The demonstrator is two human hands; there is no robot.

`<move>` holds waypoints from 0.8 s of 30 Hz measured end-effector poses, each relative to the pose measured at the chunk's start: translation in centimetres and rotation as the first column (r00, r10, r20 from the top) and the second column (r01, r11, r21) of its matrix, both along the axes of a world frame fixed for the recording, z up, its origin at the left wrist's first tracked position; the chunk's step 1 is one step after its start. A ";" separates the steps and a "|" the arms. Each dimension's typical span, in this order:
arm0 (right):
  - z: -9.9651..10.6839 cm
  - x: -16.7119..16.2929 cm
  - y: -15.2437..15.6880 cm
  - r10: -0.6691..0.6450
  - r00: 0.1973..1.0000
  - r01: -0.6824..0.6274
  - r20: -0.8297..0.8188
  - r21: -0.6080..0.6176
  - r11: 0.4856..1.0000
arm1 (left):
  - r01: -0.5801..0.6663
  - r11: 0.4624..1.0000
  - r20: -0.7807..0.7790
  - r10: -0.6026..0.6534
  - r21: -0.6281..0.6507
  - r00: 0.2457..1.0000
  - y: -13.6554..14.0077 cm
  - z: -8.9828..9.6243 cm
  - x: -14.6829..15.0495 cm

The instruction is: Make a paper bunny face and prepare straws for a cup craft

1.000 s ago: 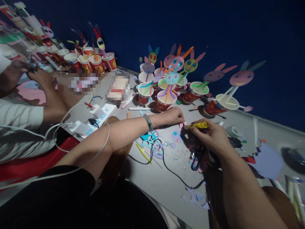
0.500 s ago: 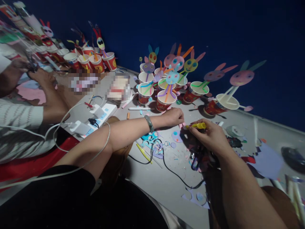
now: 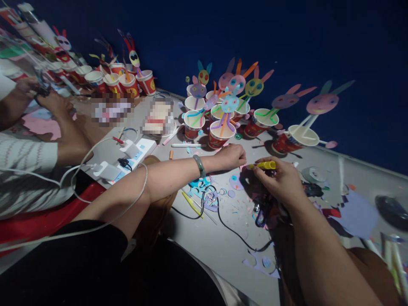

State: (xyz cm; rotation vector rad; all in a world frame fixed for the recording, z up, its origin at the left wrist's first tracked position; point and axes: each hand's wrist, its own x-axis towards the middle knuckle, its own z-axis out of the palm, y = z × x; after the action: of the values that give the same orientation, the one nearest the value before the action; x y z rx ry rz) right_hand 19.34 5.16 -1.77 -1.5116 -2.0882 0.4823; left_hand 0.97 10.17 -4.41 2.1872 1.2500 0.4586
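My left hand [image 3: 232, 156], with a green bangle [image 3: 199, 166] at the wrist, is closed just in front of the paper cups. Its fingertips are turned away, and what they pinch is hidden; a bit of pink shows beside them. Close to its right, my right hand [image 3: 283, 178] grips a short yellow tube [image 3: 266, 165] with a pale tip pointing left. Below the hands lies a lilac paper disc [image 3: 235, 182] with a blue spot. Nearby are blue paper scraps [image 3: 198, 185] and a dark pair of scissors [image 3: 260, 216], partly in shadow.
Red paper cups [image 3: 221, 135] holding paper rabbit faces stand along the wall. A power strip [image 3: 137, 154] with chargers sits left; a white cable [image 3: 145, 187] crosses my left arm. A black cord [image 3: 234, 233] loops on the table. Another person's hand [image 3: 55, 102] works at far left.
The yellow tube has tilted slightly in my right hand, showing more of its end. My left hand stays nearly still.
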 end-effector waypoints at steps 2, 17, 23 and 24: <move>-0.3 0.0 0.1 0.006 1.000 -0.006 0.007 0.016 1.000 | -0.001 1.000 -0.002 0.001 -0.013 1.000 0.0 0.0 0.0; -0.2 0.5 0.2 -0.140 0.990 0.141 -0.024 0.019 0.990 | -0.020 0.998 0.131 0.026 -0.052 0.991 0.2 0.1 -0.2; -0.6 0.7 0.5 -0.296 0.930 0.270 -0.217 -0.140 0.952 | 0.015 0.999 0.235 -0.022 0.034 0.972 0.0 1.1 -0.1; -0.7 0.8 0.5 -0.306 0.924 0.267 -0.228 -0.188 0.945 | 0.022 0.998 0.236 -0.034 0.054 0.971 -0.1 1.3 -0.1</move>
State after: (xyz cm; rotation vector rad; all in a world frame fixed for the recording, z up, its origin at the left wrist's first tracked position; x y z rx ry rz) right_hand 20.10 5.66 -2.44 -1.7094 -1.6307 0.6964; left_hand 0.87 10.03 -3.09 2.1157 1.0869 0.7247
